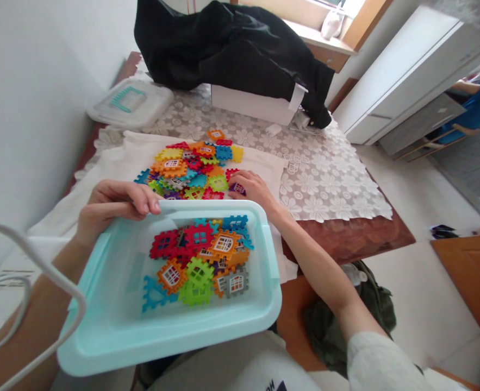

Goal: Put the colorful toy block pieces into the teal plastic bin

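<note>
My left hand (115, 209) is closed on the far left rim of a light teal plastic storage box (113, 331), which tilts toward me at the table's near edge. Inside it lie toothed plastic building blocks with window cut-outs, among them a lime green block (199, 272), a grey block (236, 282) and a red block (199, 235). Just beyond the rim, a mixed heap of similar blocks (199, 180) covers a pale cloth. At the heap's right edge my right hand (253, 190) has its fingers curled on a purple block (238, 188), partly hidden by them.
A clear lid with a teal handle (131, 102) lies at the back left. Black fabric (223, 46) drapes over a white box (251, 106) at the back. Small white window pieces (294, 162) rest on the lace tablecloth (329, 184). White cables (66, 285) hang at left. A person in blue (468, 114) is far right.
</note>
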`<action>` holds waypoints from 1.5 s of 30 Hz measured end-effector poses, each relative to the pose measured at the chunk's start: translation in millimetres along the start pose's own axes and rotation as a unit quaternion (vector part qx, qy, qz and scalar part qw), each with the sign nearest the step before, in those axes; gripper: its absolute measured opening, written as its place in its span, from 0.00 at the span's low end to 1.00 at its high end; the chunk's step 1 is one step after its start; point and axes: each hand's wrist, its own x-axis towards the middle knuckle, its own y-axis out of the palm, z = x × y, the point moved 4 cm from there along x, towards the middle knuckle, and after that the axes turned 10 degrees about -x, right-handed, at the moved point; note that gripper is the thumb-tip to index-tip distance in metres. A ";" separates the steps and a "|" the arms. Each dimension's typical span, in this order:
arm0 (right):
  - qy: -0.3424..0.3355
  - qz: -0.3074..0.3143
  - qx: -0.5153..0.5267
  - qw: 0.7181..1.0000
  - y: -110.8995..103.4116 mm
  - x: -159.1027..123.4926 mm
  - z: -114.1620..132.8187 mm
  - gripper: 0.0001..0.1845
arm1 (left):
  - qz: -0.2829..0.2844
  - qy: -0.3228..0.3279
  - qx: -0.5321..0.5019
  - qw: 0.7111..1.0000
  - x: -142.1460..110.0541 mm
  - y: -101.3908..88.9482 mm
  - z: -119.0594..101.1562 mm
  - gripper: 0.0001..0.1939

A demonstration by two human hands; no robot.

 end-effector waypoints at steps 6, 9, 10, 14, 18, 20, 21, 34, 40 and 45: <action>0.069 -0.144 0.197 0.967 -12.2 3.9 -12.1 0.13 | -0.001 -0.005 -0.003 1.000 0.6 2.7 -1.4 0.04; 0.063 -0.150 0.399 0.903 -24.4 3.8 -5.2 0.26 | 0.006 0.005 0.003 1.000 0.4 3.2 -2.0 0.04; 0.050 -0.133 0.447 0.883 -29.1 3.0 0.6 0.29 | 0.008 0.008 0.003 1.000 0.4 3.4 -2.0 0.05; -0.039 -0.029 0.523 0.851 -42.3 -2.9 29.6 0.32 | 0.014 0.015 0.000 1.000 0.6 4.0 -1.8 0.06; -0.071 -0.007 0.504 0.861 -35.5 -3.0 34.4 0.34 | 0.009 0.016 -0.005 1.000 1.4 2.9 -2.0 0.05; -0.024 -0.059 0.416 0.907 -27.4 -0.5 22.5 0.32 | 0.013 0.010 0.000 1.000 1.6 3.2 -2.2 0.05; -0.001 -0.078 0.345 0.936 -22.7 0.2 16.1 0.29 | 0.013 0.007 0.002 1.000 1.6 3.4 -2.4 0.05; -0.008 -0.006 -0.021 1.000 3.5 4.4 -0.4 0.07 | 0.001 0.009 0.000 1.000 1.3 2.7 -2.3 0.04; 0.018 -0.016 -0.050 0.998 4.1 0.6 -2.5 0.15 | -0.002 0.005 -0.007 1.000 0.3 4.7 -2.5 0.04; 0.026 -0.031 -0.034 0.999 6.0 1.0 -4.8 0.08 | 0.004 0.014 0.001 1.000 1.7 4.3 -2.8 0.04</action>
